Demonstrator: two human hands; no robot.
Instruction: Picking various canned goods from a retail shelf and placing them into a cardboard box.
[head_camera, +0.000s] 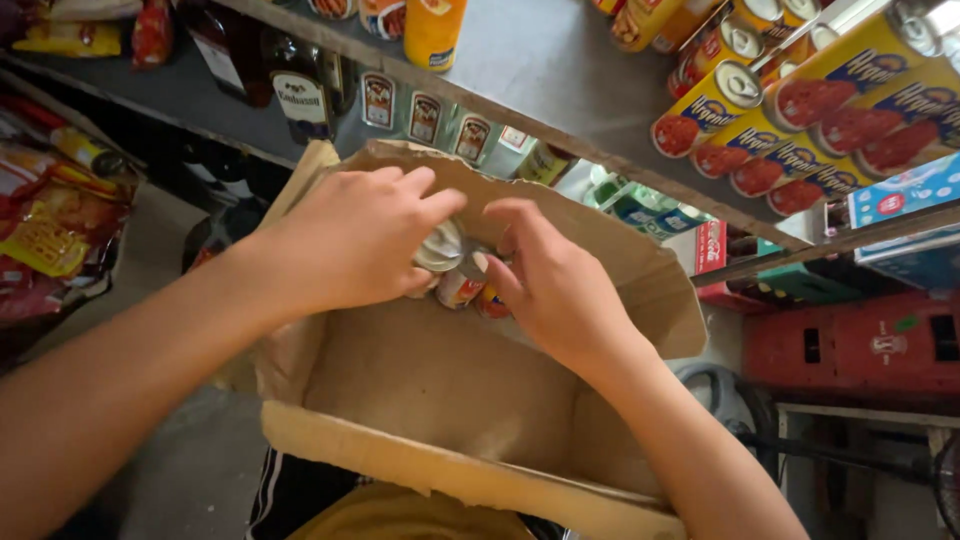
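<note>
An open brown cardboard box rests in front of me, against my lap. Inside it, at the far end, stand a few small cans with silver lids and red-and-white labels. My left hand reaches into the box and closes its fingers around the top of one can. Beside it, my right hand grips another can from the right side; that can is mostly hidden under the fingers.
A grey metal shelf runs above the box. On it lie yellow cans with red pictures at the right, an orange bottle and dark bottles. Snack bags hang at the left. Red crates stand at the right.
</note>
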